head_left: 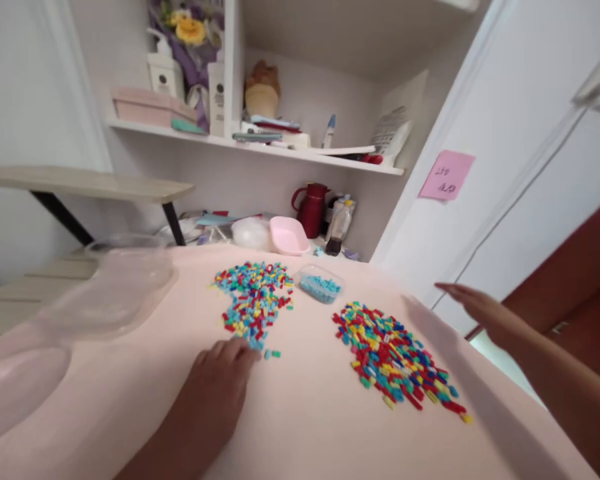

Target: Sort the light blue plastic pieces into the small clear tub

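My left hand (223, 373) rests low over the table at the near end of a pile of small coloured toy bricks (254, 293). Its fingers are bent down and close together; the fingertips, and whatever is between them, are hidden. A few loose bricks (276, 354) lie just right of it. My right hand (475, 307) is raised off the table's right edge, fingers stretched out, holding nothing. Between the hands spreads a second pile of mixed bricks (390, 353), mostly red, yellow and blue. Behind the piles, a small clear container (322, 284) contains light-blue bricks.
Clear plastic containers (110, 293) stand at the left. At the back are a pink tub (289, 235), a red jug (312, 212) and a bottle (339, 228). Shelves (300, 155) overhang the rear; a white wall with a pink note (447, 175) borders the right.
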### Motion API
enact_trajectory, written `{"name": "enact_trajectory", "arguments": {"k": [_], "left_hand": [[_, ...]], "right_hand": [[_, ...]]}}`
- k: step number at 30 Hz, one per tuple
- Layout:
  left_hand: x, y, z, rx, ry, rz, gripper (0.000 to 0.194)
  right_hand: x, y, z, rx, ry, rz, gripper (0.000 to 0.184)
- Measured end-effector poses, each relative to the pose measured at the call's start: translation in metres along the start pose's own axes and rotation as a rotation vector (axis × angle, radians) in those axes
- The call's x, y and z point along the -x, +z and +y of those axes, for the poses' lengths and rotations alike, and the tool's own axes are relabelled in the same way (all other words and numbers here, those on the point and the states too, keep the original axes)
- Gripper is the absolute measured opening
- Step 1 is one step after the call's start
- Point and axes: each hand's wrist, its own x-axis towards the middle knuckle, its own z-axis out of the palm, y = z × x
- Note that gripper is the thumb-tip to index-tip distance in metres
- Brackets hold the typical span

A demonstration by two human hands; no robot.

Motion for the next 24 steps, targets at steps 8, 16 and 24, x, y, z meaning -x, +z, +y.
{"name": "enact_trajectory", "arguments": {"k": [8,16,24], "left_hand": [[-0.010,0.003,-0.014,0.173,0.027,0.053,0.034],[-0.009,-0.004,-0.018,0.389,0.024,0.116,0.034],[-0.030,-0.045,-0.021,0.380,-0.199,0.479,0.037]], "right_hand": [[0.123,0.013,-0.185,-0.730,-0.173,-0.430,0.034],[0.180,0.103,-0.210,-0.808,0.110,-0.622,0.024],[0.150,0.169,-0.235,-0.569,-0.126,-0.586,0.044]]}}
